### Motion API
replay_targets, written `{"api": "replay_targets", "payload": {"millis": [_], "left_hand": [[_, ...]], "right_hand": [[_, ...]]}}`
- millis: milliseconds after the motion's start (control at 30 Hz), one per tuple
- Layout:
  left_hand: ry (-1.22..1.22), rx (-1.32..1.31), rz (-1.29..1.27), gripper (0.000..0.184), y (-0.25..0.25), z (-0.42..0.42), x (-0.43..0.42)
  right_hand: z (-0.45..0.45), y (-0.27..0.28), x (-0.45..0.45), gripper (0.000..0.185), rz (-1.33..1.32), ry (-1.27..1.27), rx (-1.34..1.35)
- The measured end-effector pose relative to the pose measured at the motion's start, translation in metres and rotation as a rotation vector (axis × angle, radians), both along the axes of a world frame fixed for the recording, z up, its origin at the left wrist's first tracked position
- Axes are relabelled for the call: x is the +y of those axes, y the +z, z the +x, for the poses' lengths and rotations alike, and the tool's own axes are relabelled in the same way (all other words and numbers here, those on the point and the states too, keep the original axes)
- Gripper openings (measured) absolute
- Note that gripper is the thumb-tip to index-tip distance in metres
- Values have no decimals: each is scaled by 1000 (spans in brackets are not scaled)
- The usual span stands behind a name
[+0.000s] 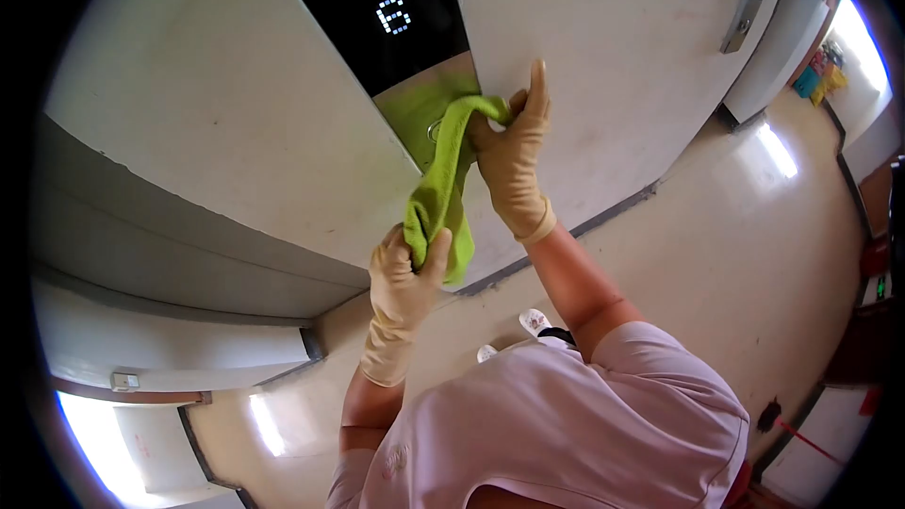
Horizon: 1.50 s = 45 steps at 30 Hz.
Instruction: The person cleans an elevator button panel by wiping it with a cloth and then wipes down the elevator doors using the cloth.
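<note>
A bright green cloth (443, 190) stretches between my two gloved hands. My left hand (405, 273), in a cream rubber glove, grips its lower end with thumb and fingers. Higher up and to the right, my right hand (514, 146) holds the cloth's upper end against the wall panel, its index finger pointing up. Behind the cloth is a metal elevator call panel (415, 99) with a round button (434, 131) partly covered by the cloth. Above it, a black display (377, 0) shows a lit 6.
Grey elevator doors (189, 236) are to the left. A metal plate (751, 0) marked 12 is on the wall at upper right. The tiled floor (698, 254) runs along the wall base. Colourful bags (822, 80) lie far right, and a long red-handled tool (806, 438) is at lower right.
</note>
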State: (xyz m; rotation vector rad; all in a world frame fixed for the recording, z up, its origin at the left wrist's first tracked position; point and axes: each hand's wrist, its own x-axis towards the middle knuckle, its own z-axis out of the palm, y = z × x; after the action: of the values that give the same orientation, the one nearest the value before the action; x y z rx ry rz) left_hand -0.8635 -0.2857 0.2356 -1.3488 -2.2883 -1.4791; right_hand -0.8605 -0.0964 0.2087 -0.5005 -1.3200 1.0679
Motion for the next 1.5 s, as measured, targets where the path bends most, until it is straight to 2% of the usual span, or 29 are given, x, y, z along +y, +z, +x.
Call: {"api": "replay_targets", "payload": {"millis": [100,167,267,333,433,567,633,700,733,767,833,867,933,1000,1067,1167,1233,1333,1433,1500], "left_hand": [[-5,66,-10,15,-21,3,2],[1,31,-7,16,-25,5,2],[53,-83,-35,17,-21,7,2],[11,19,33,16,-21,-2,7],[-40,-102,11,15,-17,0,10],[-48,-73,76,13,3,-5,14],[-23,-41,101,14,17,-12,14],[5,80,224,14,38,-18,18],[9,38,234,15,48,-26,19],[11,45,245,15,63,-31,23],[75,72,378,15,90,-35,26],[76,74,386,15,93,-36,26],[49,-11,524,13,96,-37,26],[48,-11,479,10,79,-31,21],[25,-5,465,4,61,-31,21],[22,-113,505,4,82,-27,22],[30,-164,536,5,95,-24,22],[-10,-202,641,6,103,-21,24],[8,-113,599,7,81,-25,16],[81,-242,453,9,66,-27,7]], "right_hand": [[5,-14,-1,94,-104,34,-110],[6,-9,0,94,-77,10,-134],[8,13,1,95,36,-52,-132],[10,30,0,107,87,-5,-126],[10,26,9,107,39,5,-184],[0,36,18,104,82,32,-64],[-2,66,20,107,116,34,-44],[-10,100,29,111,383,-122,3],[-6,129,27,113,348,-173,-119],[-6,154,26,113,358,-173,-111],[-12,191,27,109,635,-400,91],[-17,197,30,105,691,-387,146],[-23,181,26,105,732,-404,65],[-21,154,19,106,808,-381,-81],[-16,148,21,107,812,-400,-89],[-19,181,32,106,807,-447,-96],[-25,212,33,103,771,-516,22],[-28,218,14,96,833,-474,-47],[-14,192,20,94,873,-428,-164],[0,171,36,85,784,-452,-107]]}}
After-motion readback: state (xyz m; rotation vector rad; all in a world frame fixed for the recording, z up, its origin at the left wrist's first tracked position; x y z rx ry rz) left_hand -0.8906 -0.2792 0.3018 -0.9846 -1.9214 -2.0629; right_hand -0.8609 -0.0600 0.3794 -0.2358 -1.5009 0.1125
